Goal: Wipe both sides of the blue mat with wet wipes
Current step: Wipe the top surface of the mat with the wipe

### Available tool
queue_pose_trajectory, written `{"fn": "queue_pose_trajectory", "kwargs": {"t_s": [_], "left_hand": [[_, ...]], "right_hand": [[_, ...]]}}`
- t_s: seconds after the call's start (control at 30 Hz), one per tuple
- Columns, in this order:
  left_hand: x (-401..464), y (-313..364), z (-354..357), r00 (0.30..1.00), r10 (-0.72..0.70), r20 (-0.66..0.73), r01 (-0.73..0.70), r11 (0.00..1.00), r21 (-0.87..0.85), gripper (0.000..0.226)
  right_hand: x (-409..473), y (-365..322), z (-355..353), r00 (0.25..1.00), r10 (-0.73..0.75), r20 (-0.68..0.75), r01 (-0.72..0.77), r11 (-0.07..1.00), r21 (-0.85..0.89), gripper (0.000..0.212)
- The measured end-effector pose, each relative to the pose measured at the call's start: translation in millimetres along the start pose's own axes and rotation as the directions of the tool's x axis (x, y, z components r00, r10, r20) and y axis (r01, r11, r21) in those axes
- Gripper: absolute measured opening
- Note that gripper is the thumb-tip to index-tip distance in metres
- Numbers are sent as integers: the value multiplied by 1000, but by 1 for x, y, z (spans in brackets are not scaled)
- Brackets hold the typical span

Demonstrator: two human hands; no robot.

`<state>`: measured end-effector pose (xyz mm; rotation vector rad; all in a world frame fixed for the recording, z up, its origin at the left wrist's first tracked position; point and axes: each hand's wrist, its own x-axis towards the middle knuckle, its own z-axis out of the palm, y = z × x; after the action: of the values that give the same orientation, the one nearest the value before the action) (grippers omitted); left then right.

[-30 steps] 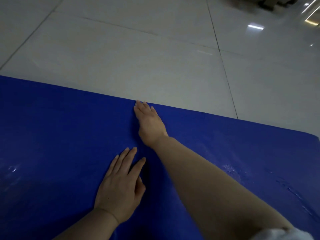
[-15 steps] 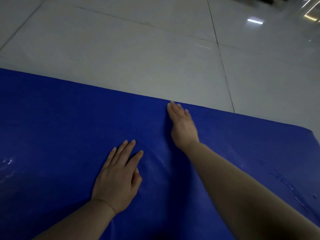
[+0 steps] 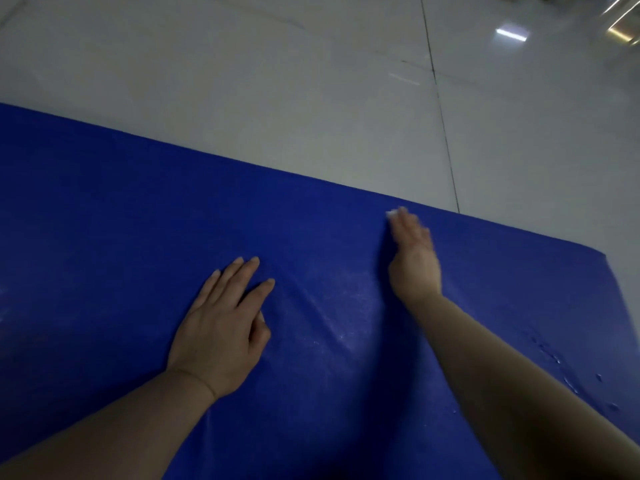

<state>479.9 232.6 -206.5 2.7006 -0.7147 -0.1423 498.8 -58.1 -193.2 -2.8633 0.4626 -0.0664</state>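
The blue mat point(image 3: 104, 237) lies flat on the floor and fills the lower part of the head view. My left hand point(image 3: 221, 327) rests palm down on it, fingers straight and spread. Further out, my right hand point(image 3: 414, 261) lies flat near the mat's far edge, blurred by motion. A small white bit of wet wipe point(image 3: 392, 213) peeks out by its fingertips; the rest of the wipe is hidden under the hand. The mat wrinkles slightly between the two hands.
Grey glossy floor tiles point(image 3: 277, 81) stretch beyond the mat's far edge, with a dark grout line point(image 3: 443, 133) running away from me. Water droplets point(image 3: 571, 386) sit on the mat at the right. The mat's far right corner point(image 3: 602, 252) is close to the frame edge.
My right hand has slid to the right along the mat's far edge. My left hand has stayed pressed on the mat in about the same spot.
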Motion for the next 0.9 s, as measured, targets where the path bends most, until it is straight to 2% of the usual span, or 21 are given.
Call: {"fn": "queue_pose_trajectory", "kwargs": {"t_s": [0.03,0.1,0.13,0.17,0.2,0.27,0.3,0.33,0.37,0.4,0.43,0.5,0.53,0.57,0.6,0.67,0.73,0.77,0.8,0.87,0.9], "left_hand": [[0,0,0,1000,0,-4,0,1000,0,52],[0,0,2,1000,3,-15,-3,1000,-2,52],[1,0,3,1000,2,-19,-2,1000,0,52],[0,-1,3,1000,2,-20,-2,1000,4,53],[0,-1,3,1000,4,-17,-3,1000,6,53],[0,-1,2,1000,1,-11,-1,1000,-2,53],[0,-1,2,1000,0,-8,0,1000,-7,53],[0,-1,1,1000,1,-7,-1,1000,-11,53],[0,0,1,1000,4,-8,-4,1000,-14,53],[0,0,1,1000,6,-10,-6,1000,-17,53],[1,0,2,1000,5,-14,-5,1000,-18,53],[1,0,3,1000,3,-26,-4,1000,-13,53],[1,-1,4,1000,3,-28,-4,1000,-10,53],[1,-1,4,1000,4,-28,-4,1000,-7,53],[1,-1,4,1000,6,-25,-6,1000,-4,53],[1,0,3,1000,6,-16,-6,1000,0,54],[1,0,2,1000,5,-13,-5,1000,-5,54],[1,0,2,1000,5,-17,-5,1000,-8,53],[1,0,3,1000,5,-20,-5,1000,-10,53],[2,0,4,1000,4,-29,-4,1000,-6,54],[2,0,4,999,6,-34,-6,1000,-5,54]], "right_hand": [[0,24,-9,985,165,-59,-166,986,-3,74],[-6,65,-27,856,504,-113,-509,861,-16,65],[-10,70,-30,801,585,-126,-593,805,-27,63],[-13,61,-27,803,580,-137,-587,810,-13,62],[-18,44,-19,868,478,-134,-480,877,19,63],[-34,2,1,988,150,-31,-149,988,42,69],[-44,-14,10,1000,8,13,-9,999,35,74],[-51,-17,13,997,-74,11,74,997,26,78],[-54,-9,11,996,-85,-21,85,996,21,80],[-53,8,2,999,-7,-50,8,1000,16,79],[-51,31,-5,988,136,-69,-137,991,-3,77],[-52,67,-24,893,437,-104,-441,898,-16,73],[-55,70,-26,853,507,-120,-514,857,-27,72],[-58,60,-23,862,488,-138,-496,868,-22,72],[-65,43,-18,911,391,-132,-395,919,-3,72],[-87,12,1,994,98,-50,-96,994,46,77],[-101,8,8,997,-71,-11,71,997,43,82],[-101,19,4,998,-43,-48,44,999,28,83],[-98,36,-3,992,91,-86,-90,996,15,81],[-94,68,-18,892,431,-138,-434,901,8,77],[-93,71,-20,851,504,-149,-509,861,6,76]]}}
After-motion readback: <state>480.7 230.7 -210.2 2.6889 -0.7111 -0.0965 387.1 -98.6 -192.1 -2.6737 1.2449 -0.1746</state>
